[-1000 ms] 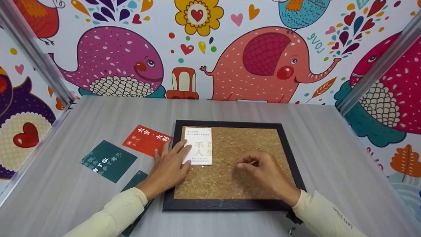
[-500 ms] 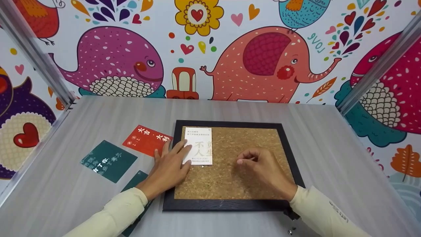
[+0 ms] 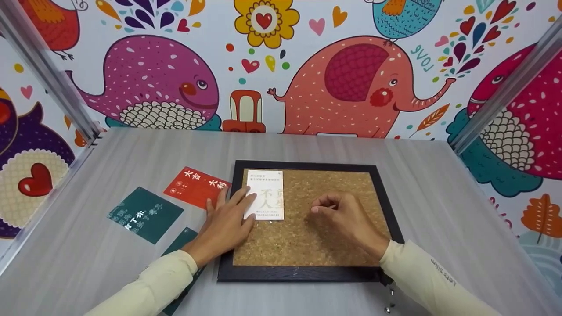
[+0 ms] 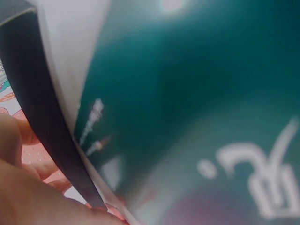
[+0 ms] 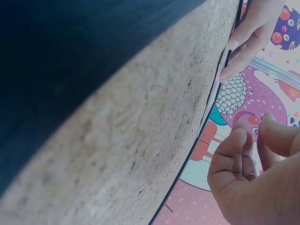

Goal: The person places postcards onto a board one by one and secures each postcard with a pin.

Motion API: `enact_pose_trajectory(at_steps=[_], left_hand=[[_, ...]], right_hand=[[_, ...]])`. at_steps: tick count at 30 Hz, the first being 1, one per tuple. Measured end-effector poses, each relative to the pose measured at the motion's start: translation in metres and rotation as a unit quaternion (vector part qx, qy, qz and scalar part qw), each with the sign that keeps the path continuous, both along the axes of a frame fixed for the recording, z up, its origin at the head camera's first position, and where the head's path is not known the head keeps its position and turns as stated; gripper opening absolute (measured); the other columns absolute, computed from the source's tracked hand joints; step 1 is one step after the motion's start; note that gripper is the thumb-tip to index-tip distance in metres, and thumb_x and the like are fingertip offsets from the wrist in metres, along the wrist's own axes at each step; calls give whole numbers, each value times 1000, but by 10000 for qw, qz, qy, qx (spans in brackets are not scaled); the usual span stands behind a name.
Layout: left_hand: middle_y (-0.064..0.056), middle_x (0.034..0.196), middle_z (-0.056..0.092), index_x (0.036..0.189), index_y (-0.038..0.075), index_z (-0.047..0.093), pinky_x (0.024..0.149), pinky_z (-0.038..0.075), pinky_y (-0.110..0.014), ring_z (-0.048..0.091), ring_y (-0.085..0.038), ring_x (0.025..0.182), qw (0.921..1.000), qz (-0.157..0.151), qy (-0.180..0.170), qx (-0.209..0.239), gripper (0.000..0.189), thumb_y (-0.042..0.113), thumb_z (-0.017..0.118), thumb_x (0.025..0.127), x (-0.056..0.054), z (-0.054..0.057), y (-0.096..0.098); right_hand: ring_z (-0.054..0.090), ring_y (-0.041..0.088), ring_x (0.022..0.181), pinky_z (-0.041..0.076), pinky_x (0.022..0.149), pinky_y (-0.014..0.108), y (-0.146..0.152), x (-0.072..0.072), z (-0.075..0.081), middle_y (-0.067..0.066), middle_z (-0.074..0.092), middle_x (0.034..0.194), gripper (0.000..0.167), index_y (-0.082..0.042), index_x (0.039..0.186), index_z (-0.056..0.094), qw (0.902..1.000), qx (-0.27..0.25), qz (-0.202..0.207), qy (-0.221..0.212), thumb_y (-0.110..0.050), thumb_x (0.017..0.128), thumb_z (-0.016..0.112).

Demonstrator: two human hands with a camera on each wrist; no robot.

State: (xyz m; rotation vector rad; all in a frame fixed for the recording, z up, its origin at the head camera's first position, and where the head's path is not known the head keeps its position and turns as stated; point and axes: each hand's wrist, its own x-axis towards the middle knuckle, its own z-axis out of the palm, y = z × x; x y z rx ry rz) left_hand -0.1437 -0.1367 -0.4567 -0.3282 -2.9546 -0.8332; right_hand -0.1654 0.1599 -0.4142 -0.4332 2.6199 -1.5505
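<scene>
My left hand (image 3: 226, 224) rests with spread fingers on the left edge of a white printed card (image 3: 272, 193). That card lies at the upper left of a cork board (image 3: 290, 245) with a black frame (image 3: 303, 274). Over the middle of the cork, my right hand (image 3: 353, 219) has its thumb and index finger bent toward each other. Whether something tiny sits between those fingertips cannot be told, even in the right wrist view, where the right hand (image 5: 255, 173) shows curled fingers. A tiny shiny speck shows just below the card.
Left of the board lie a red card (image 3: 193, 184), a dark green card (image 3: 145, 215) and another green card (image 3: 180, 241) partly under the left forearm. Small shiny metal bits (image 3: 387, 310) lie near the board's lower right corner, beside a dark object (image 3: 386, 278). A patterned wall stands behind.
My right hand has shifted slightly left and away from me over the cork, its fingers still bent. The left hand and the white card stay in place.
</scene>
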Motion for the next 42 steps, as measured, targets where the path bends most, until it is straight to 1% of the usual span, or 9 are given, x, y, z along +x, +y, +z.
enact_pose_trajectory(at_steps=[5,11,17,23,30,35,42], left_hand=[[-13,171,47,160,12,59,118,8,-90,26,-59,159,10000,11,-67,8,59,25,74,104,0,0,1],[-14,169,49,158,11,61,117,10,-91,29,-58,158,10000,8,10,25,58,24,74,103,1,0,0],[-14,170,48,159,12,60,118,9,-91,28,-59,158,10000,20,-39,23,59,25,74,104,0,0,-1],[-13,171,48,160,12,59,119,9,-89,27,-57,159,10000,34,-73,24,59,25,74,104,1,0,-1],[-13,171,47,160,13,59,120,9,-89,27,-56,160,9999,38,-91,18,60,26,74,104,0,2,0],[-13,171,47,160,12,59,119,10,-89,27,-56,160,10000,26,-78,11,59,25,74,105,-1,1,0],[-15,168,50,158,10,61,117,12,-91,30,-55,157,10000,13,33,-52,57,23,74,104,-1,0,0]], right_hand=[[66,16,87,53,77,23,-3,-2,1,5,79,91,5,0,96,80,9998,60,-138,-90,-3,100,79],[68,15,86,55,77,22,-5,-9,1,10,80,92,5,4,97,81,9998,64,-129,134,-1,98,80],[68,15,87,55,77,22,-7,-12,0,7,79,93,6,3,98,81,9998,122,-174,-5,-2,100,79],[68,15,88,55,76,22,-8,-14,-2,8,79,93,4,5,99,80,9997,46,-224,-17,1,99,79],[68,17,91,56,79,23,-9,-18,-4,8,78,96,4,3,101,81,9996,24,-255,-145,1,101,77],[67,18,91,55,77,24,-10,-18,-2,7,77,96,6,2,101,81,9993,-21,-294,-236,0,102,75],[65,13,83,53,72,21,-14,-26,-4,10,78,91,5,7,96,79,9998,-77,-163,-28,4,99,76]])
